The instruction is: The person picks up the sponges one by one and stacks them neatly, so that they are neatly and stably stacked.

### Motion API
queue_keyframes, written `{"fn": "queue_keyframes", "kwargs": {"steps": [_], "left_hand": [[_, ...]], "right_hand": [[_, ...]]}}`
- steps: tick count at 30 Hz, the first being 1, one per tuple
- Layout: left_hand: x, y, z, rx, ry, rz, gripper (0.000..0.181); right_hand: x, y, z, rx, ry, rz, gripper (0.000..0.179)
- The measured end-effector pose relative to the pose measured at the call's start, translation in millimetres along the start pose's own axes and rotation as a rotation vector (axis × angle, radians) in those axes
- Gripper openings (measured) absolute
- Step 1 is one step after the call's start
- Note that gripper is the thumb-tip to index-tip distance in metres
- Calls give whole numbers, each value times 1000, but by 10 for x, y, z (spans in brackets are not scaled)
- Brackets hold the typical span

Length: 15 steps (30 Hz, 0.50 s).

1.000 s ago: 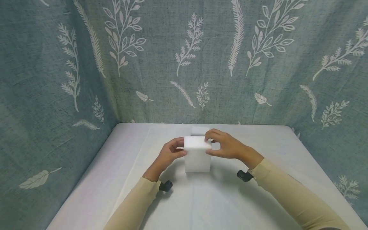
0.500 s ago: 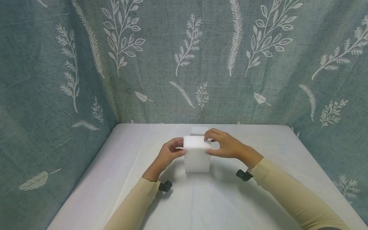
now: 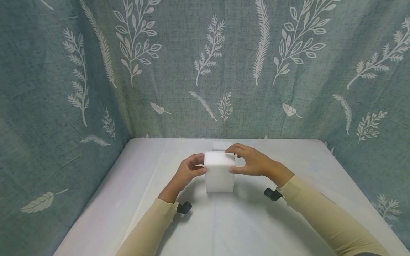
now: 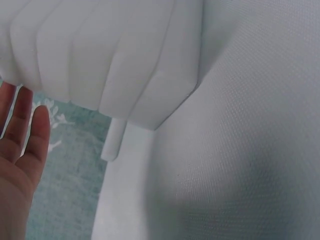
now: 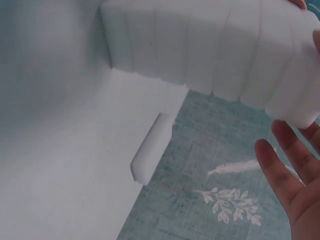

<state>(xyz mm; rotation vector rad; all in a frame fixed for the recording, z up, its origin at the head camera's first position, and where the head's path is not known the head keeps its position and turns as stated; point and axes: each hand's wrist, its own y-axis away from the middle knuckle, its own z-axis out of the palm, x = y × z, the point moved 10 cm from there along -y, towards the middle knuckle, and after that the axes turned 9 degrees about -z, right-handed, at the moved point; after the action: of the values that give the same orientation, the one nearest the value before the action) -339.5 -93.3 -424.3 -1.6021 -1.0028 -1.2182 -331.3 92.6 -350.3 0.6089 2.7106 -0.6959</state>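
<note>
An upright stack of white sponges (image 3: 219, 180) stands mid-table, its several layers showing in the left wrist view (image 4: 105, 55). My left hand (image 3: 185, 173) grips the upper left side, thumb on the front edge and fingers toward the back. On the opposite side my right hand (image 3: 256, 162) has its thumb at the front right edge and its index finger across the top. In the right wrist view, some fingers (image 5: 295, 155) extend beside the topmost sponge. One more white sponge (image 3: 221, 145) lies behind the stack and is partly hidden by it.
A white-covered table (image 3: 282, 220) spreads around the stack, with its far edge just behind the loose sponge. Green leaf-patterned curtains (image 3: 179, 71) hang at the back and both sides. Dark wrist cameras (image 3: 272, 195) sit at the cuffs.
My right index finger has slid slightly left over the top of the stack. The left hand, the stack and the loose sponge stay in place.
</note>
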Motion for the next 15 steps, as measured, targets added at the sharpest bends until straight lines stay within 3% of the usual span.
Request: {"fn": "queue_keyframes", "kwargs": {"steps": [5, 15], "left_hand": [[-10, 5, -5, -15, 23, -14, 52], [-5, 9, -5, -27, 26, -18, 53]], "right_hand": [[84, 26, -30, -4, -29, 13, 66], [314, 50, -134, 35, -54, 55, 39]]}}
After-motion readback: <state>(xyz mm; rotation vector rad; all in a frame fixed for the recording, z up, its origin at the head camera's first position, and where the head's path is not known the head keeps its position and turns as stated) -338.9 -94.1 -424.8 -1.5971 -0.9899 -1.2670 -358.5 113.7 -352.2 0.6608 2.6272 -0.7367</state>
